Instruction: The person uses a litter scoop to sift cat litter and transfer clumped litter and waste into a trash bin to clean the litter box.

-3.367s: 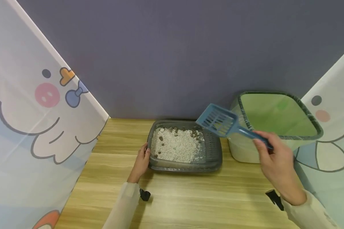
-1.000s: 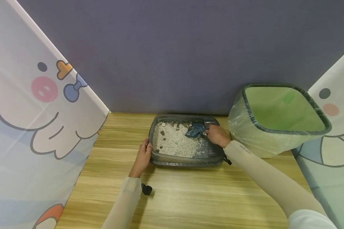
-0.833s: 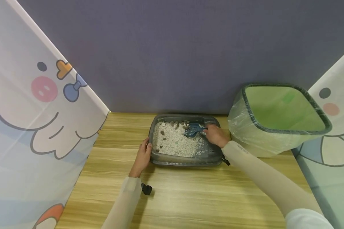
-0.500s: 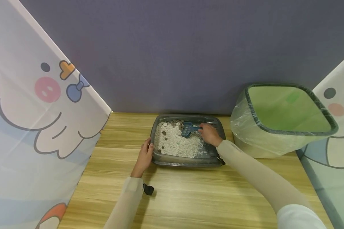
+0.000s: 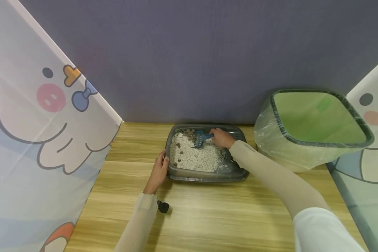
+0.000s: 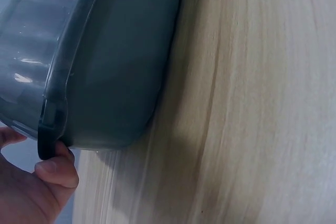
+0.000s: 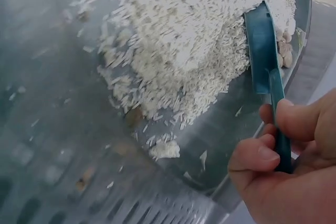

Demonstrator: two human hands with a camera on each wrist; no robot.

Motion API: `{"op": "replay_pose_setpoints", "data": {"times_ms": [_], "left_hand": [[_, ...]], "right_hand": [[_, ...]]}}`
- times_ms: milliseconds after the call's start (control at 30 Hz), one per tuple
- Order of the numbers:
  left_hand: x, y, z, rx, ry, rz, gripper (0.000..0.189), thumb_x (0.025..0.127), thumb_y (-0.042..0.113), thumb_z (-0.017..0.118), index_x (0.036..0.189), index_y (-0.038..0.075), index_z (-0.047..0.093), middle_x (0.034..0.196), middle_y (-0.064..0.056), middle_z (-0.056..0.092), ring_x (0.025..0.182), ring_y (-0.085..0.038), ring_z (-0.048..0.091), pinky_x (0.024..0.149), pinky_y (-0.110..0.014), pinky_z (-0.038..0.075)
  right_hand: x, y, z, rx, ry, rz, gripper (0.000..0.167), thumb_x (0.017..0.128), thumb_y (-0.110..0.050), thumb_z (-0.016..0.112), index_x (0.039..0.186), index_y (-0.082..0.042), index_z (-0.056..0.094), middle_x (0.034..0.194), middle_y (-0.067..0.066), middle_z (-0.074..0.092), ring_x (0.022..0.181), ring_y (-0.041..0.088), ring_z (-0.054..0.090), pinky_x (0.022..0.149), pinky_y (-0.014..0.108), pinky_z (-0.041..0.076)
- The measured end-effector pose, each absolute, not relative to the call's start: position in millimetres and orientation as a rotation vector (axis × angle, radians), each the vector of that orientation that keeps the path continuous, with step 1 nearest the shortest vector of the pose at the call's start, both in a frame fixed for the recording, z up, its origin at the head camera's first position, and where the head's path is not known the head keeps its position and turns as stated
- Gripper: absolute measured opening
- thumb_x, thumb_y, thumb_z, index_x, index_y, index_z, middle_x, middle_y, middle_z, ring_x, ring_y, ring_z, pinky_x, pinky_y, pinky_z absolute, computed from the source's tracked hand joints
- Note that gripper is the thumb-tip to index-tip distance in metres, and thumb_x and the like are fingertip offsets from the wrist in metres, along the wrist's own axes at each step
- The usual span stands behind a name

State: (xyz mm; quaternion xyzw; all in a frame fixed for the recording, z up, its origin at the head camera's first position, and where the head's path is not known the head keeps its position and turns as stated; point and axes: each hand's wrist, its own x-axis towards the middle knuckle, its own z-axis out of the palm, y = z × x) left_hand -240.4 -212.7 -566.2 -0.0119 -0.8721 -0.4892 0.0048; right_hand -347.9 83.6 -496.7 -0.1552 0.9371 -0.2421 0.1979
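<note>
A dark grey litter box (image 5: 208, 176) stands on the table, holding pale pellet litter (image 5: 196, 159) with brown clumps (image 5: 189, 133) gathered at its back left. My right hand (image 5: 222, 137) grips the handle of a blue slotted litter scoop (image 5: 200, 139), whose head lies in the litter beside those clumps. In the right wrist view, thumb and fingers wrap the scoop's handle, and its head is edge-on against the pellets. My left hand (image 5: 160, 170) holds the box's left rim; the left wrist view shows thumb and fingers (image 6: 55, 171) pinching that rim at a corner.
A bin (image 5: 313, 140) lined with a clear bag stands right of the box, its wide mouth up. Behind is a dark grey wall (image 5: 192, 63), with cartoon-printed sheets (image 5: 82, 147) along both sides. The wooden table (image 5: 204, 213) stretches in front.
My right hand brought the scoop from near the bin down into the box, then pushed it leftward through the litter, bunching clumps at the back left. My left hand stays on the rim.
</note>
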Motion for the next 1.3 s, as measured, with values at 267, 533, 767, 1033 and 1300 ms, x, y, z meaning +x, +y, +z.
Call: {"op": "replay_pose_setpoints", "data": {"times_ms": [267, 533, 767, 1033, 1300], "left_hand": [[-240.7, -213.7, -567.1, -0.099, -2.698, -1.526, 0.053, 0.103, 0.039, 0.030, 0.147, 0.009, 0.031, 0.116, -0.025, 0.046, 0.099, -0.034, 0.054, 0.076, -0.046, 0.045], [-241.6, -213.2, -564.3, -0.038, -2.721, -1.556, 0.052, 0.104, 0.039, 0.032, 0.149, 0.014, 0.029, 0.122, -0.024, 0.044, 0.103, -0.033, 0.053, 0.081, -0.048, 0.044], [-241.5, -214.1, -567.1, -0.031, -2.722, -1.555, 0.053, 0.103, 0.041, 0.031, 0.149, 0.014, 0.029, 0.119, -0.023, 0.046, 0.093, -0.029, 0.053, 0.075, -0.044, 0.043], [-241.4, -213.5, -569.2, -0.031, -2.728, -1.523, 0.052, 0.103, 0.043, 0.029, 0.148, 0.016, 0.030, 0.116, -0.021, 0.049, 0.095, -0.030, 0.053, 0.077, -0.045, 0.043], [-237.4, -214.2, -567.9, -0.043, -2.718, -1.492, 0.051, 0.104, 0.039, 0.031, 0.148, 0.013, 0.031, 0.117, -0.023, 0.048, 0.098, -0.032, 0.053, 0.079, -0.048, 0.044]], "right_hand": [[-357.3, 63.7, -508.6, -0.414, 2.587, -0.740, 0.037, 0.103, -0.010, 0.041, 0.140, -0.009, 0.040, 0.130, 0.016, 0.041, 0.060, 0.018, 0.043, 0.056, 0.033, 0.036], [-353.7, 54.0, -517.3, -0.488, 2.523, -0.808, 0.034, 0.102, -0.011, 0.042, 0.136, -0.013, 0.041, 0.126, 0.016, 0.043, 0.061, 0.018, 0.040, 0.058, 0.034, 0.035], [-345.0, 54.8, -522.9, -0.586, 2.435, -0.830, 0.037, 0.104, -0.014, 0.039, 0.140, -0.013, 0.036, 0.148, 0.015, 0.030, 0.113, 0.025, 0.050, 0.084, 0.041, 0.040], [-328.3, 66.7, -512.9, -0.639, 2.514, -0.837, 0.034, 0.103, -0.017, 0.041, 0.137, -0.016, 0.039, 0.140, 0.012, 0.041, 0.119, 0.027, 0.048, 0.091, 0.044, 0.040], [-283.0, 91.9, -504.2, -0.620, 2.677, -1.056, 0.033, 0.102, -0.017, 0.045, 0.134, -0.010, 0.046, 0.124, 0.009, 0.052, 0.095, 0.025, 0.057, 0.077, 0.043, 0.044]]}}
